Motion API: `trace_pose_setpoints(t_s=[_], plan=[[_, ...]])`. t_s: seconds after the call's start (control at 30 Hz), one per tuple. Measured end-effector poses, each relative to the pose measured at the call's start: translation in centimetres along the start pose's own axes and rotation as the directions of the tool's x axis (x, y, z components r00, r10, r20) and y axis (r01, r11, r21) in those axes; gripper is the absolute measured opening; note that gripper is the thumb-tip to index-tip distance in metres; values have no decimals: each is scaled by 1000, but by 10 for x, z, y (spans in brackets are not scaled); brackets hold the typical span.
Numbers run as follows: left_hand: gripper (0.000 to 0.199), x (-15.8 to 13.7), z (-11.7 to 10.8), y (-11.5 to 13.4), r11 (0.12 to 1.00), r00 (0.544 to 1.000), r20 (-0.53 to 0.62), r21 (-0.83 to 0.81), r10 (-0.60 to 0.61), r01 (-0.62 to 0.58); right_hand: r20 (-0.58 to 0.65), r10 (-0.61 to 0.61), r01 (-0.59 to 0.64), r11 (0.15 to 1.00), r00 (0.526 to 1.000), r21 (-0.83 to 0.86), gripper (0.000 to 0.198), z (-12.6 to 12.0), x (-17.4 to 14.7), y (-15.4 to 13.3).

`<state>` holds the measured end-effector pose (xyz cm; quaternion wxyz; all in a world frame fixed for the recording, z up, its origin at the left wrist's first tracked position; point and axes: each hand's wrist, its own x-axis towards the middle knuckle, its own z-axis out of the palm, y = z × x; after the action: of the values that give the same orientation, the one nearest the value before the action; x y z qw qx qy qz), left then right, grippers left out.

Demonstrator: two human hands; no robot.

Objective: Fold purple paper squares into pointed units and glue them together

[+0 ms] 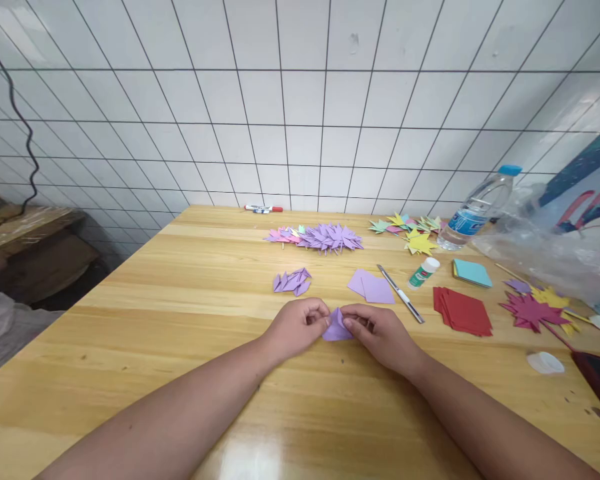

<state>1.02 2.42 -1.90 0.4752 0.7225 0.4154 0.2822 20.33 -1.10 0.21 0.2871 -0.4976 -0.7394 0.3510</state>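
A small piece of purple paper (pixel 337 329), partly folded with a raised point, is held just above or on the wooden table between both hands. My left hand (pixel 300 325) pinches its left edge with thumb and fingers. On the other side, my right hand (pixel 380 332) grips the right edge, the thumb lying over the fold. Beyond my left hand lies a small group of folded purple paper pieces (pixel 293 282). Flat purple paper squares (pixel 375 288) rest past my right hand, beside a utility knife (pixel 403 295).
Purple paper leaf shapes (pixel 333 237) are heaped near the wall. To the right are a glue stick (pixel 424 273), red paper squares (pixel 464 312), blue paper (pixel 473 273), a water bottle (pixel 473 213), maroon leaf shapes (pixel 533 311) and a white cap (pixel 545 363). Markers (pixel 263 209) lie at the back.
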Motion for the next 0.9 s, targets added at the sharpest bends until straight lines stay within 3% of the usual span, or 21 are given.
trace_pose_setpoints(t_s=[0.1, 0.2, 0.43, 0.73, 0.9], plan=[[19, 0, 1, -3, 1000, 1000, 25, 22, -8, 7, 37, 71, -74, 995, 997, 64, 21, 3, 3, 5], [21, -1, 2, -2, 999, 999, 32, 48, 2, -4, 2, 95, -95, 995, 995, -4, 19, 5, 4, 6], [28, -1, 1, 3, 999, 998, 55, 36, 10, -12, -37, 84, -86, 995, 996, -54, 17, 5, 3, 3], [25, -3, -1, 6, 982, 995, 93, 179, 44, -60, -78, 55, -57, 998, 995, -22, 13, 5, 2, -2], [25, -4, -1, 7, 982, 994, 102, 180, 40, -58, -154, 39, -39, 999, 987, 4, 13, 7, 3, 0]])
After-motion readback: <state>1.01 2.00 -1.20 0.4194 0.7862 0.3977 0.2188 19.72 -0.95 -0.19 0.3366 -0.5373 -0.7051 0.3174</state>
